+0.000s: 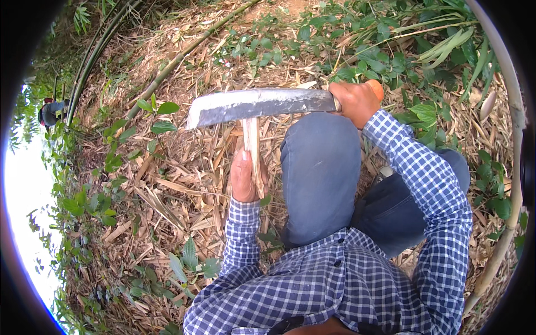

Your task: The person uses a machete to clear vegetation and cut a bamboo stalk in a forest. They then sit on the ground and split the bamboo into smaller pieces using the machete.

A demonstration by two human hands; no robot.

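Observation:
A long machete (262,104) with a broad, slightly curved grey blade lies across the view, above my bent knee. My right hand (356,104) is wrapped round its handle, whose orange end (376,89) sticks out past the fist. Below the blade, my left hand (244,176) grips a pale, split wooden stick (253,151), held upright. The top of the stick meets the lower edge of the blade about midway along it; whether the edge has cut in, I cannot tell. Part of the stick's lower length is hidden by my fingers.
Dry leaves and husks (167,206) cover the ground. A long bamboo pole (178,58) lies at the upper left, and a curved stem (516,111) runs down the right side. Green plants (385,50) grow at the upper right. Another person (53,111) is at the far left.

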